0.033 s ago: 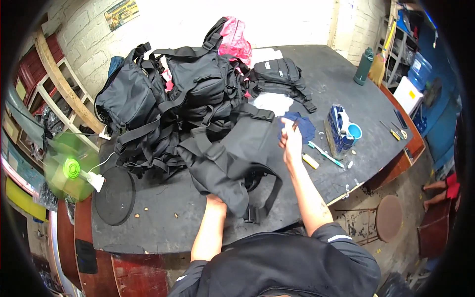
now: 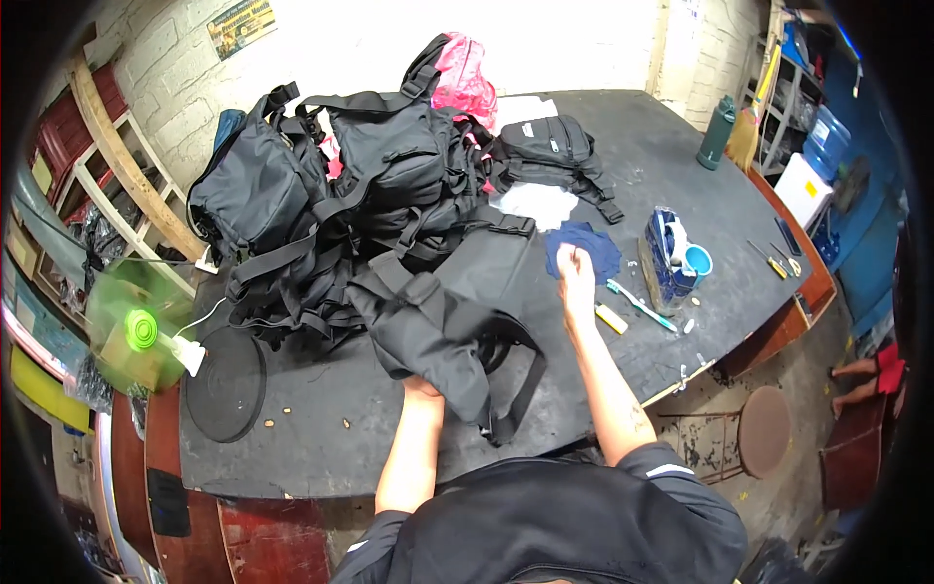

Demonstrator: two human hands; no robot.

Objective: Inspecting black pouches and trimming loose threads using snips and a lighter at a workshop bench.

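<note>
My left hand (image 2: 421, 388) grips the lower edge of a black bag (image 2: 428, 331). The bag lies tilted on the table, its wide strap looping out to the right and a buckle hanging near the table's front. Off to the right, my right hand (image 2: 574, 268) is closed over a crumpled navy cloth (image 2: 595, 251). What its fingers hold is hidden, and I cannot tell whether they grip the cloth. A green-and-white toothbrush (image 2: 642, 306) and a small yellow object (image 2: 611, 318) lie close to my right wrist.
Several black bags (image 2: 263, 195) are heaped at the back left, beside a pink plastic bag (image 2: 463, 83). A scuffed holder (image 2: 662, 263) and a blue cup (image 2: 697, 261) stand on the right. A green fan (image 2: 142, 331) spins at the left edge. A dark bottle (image 2: 717, 131) stands far right.
My right hand has lowered slightly onto the navy cloth; a small dark thing seen at its fingers before is out of sight. The black bag and its strap have shifted a little left.
</note>
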